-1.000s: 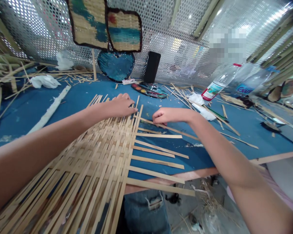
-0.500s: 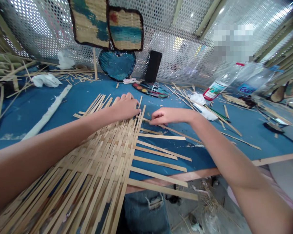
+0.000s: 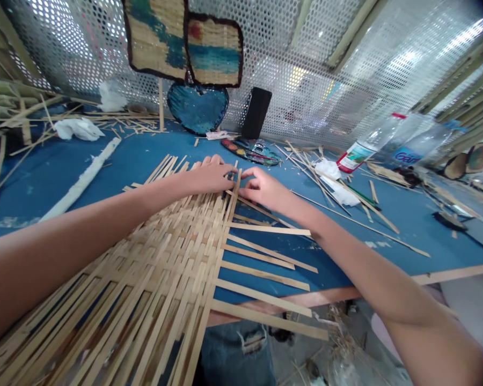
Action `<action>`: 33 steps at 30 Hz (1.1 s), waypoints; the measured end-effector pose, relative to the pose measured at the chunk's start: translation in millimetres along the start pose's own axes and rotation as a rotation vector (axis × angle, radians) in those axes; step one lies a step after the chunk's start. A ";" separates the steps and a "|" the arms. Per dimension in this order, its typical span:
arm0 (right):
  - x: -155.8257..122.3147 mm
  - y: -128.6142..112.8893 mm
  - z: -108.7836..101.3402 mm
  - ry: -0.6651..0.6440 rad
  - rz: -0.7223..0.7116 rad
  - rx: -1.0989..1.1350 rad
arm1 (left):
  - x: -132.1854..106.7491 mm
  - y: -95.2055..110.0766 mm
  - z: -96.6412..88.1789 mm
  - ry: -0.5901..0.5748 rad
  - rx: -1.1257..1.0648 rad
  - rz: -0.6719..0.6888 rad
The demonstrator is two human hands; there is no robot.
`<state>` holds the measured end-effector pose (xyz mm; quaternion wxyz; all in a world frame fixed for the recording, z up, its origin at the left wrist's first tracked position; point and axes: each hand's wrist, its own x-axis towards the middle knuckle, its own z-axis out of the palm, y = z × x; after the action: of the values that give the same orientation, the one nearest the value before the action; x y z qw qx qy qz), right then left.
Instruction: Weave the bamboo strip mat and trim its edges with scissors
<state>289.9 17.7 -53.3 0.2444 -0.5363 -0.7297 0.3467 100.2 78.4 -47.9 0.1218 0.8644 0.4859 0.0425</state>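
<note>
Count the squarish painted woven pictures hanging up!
2: a larger tan-and-teal woven panel on the left, and a smaller tan, teal and red woven panel to its right. More may hide above the view.

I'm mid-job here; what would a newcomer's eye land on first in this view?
Probably the woven mat of pale strips, spreading across the lower left and middle, its loose ends jutting right over the blue table. At its far right corner, the left hand rests on it and the right hand has fingers close beside an edge strip. Behind them, a shiny blue heart stands before the perforated wall.
</note>
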 end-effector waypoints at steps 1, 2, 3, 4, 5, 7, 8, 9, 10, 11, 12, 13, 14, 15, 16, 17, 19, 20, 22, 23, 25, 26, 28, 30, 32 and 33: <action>1.5 0.8 1.4 -0.003 0.010 0.059 | 0.0 -0.1 0.0 -0.010 -0.006 0.005; 2.9 1.5 2.4 -0.013 0.021 0.116 | -0.2 0.4 0.2 -0.016 -0.012 0.009; 4.1 2.2 3.0 -0.020 0.031 0.164 | -0.6 1.2 0.3 -0.013 -0.017 0.009; 5.1 2.9 3.3 -0.024 0.037 0.198 | -0.9 2.2 0.4 0.000 -0.022 0.007; 5.8 3.6 3.4 -0.026 0.035 0.219 | -1.1 3.1 0.2 0.020 -0.027 0.003; 6.9 5.4 3.5 -0.012 0.014 0.230 | -1.1 4.2 -1.7 0.056 -0.050 -0.013; 7.4 6.5 3.7 0.004 0.002 0.228 | -0.9 4.1 -3.4 0.067 -0.070 -0.018; 8.1 7.6 4.0 0.023 -0.005 0.226 | -0.8 3.6 -5.6 0.069 -0.095 -0.020; 8.9 8.5 4.4 0.040 -0.006 0.229 | -0.7 2.9 -8.0 0.064 -0.122 -0.012; 9.8 9.1 4.8 0.051 -0.001 0.243 | -1.0 2.1 -10.5 0.057 -0.144 0.007; 10.8 9.4 5.1 0.050 0.009 0.266 | -1.6 1.4 -12.6 0.053 -0.155 0.034; 11.7 9.1 5.3 0.039 0.019 0.295 | -2.6 1.2 -14.3 0.050 -0.154 0.059; 12.3 8.5 5.4 0.025 0.027 0.326 | -4.2 1.6 -15.4 0.048 -0.144 0.079; 12.7 7.6 5.5 0.013 0.034 0.356 | -6.3 2.7 -16.0 0.048 -0.128 0.094; 12.7 6.5 5.7 0.010 0.041 0.381 | -8.9 4.6 -16.1 0.049 -0.111 0.103; 12.5 5.4 5.9 0.021 0.049 0.399 | -11.7 7.2 -16.0 0.058 -0.095 0.098; 11.6 3.9 6.8 0.075 0.067 0.434 | -17.6 13.8 -16.4 0.109 -0.062 0.061; 11.1 3.5 7.5 0.105 0.073 0.458 | -20.3 17.2 -17.3 0.153 -0.043 0.030; 10.4 3.4 8.8 0.147 0.075 0.515 | -23.9 22.9 -21.1 0.229 0.003 -0.041; 10.3 3.5 9.4 0.159 0.073 0.545 | -24.3 24.4 -23.6 0.225 0.027 -0.068; 10.6 3.8 10.0 0.168 0.070 0.588 | -21.8 23.8 -27.9 0.123 0.040 -0.095; 10.9 4.0 10.0 0.165 0.071 0.603 | -18.9 21.6 -29.0 0.047 0.022 -0.089; 11.9 4.2 9.8 0.149 0.076 0.620 | -11.1 14.5 -27.8 -0.082 -0.057 -0.034; 12.9 4.5 9.3 0.134 0.076 0.628 | -3.6 6.5 -23.0 -0.128 -0.154 0.032; 13.3 4.8 8.3 0.133 0.072 0.632 | 0.5 1.5 -17.3 -0.127 -0.233 0.078; 13.1 4.9 7.5 0.129 0.070 0.634 | 0.9 0.9 -15.1 -0.118 -0.267 0.091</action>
<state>283.5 29.3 -62.0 0.4330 -0.4793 -0.5495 0.5300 98.5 81.3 -33.1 0.2619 0.8628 0.4281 0.0614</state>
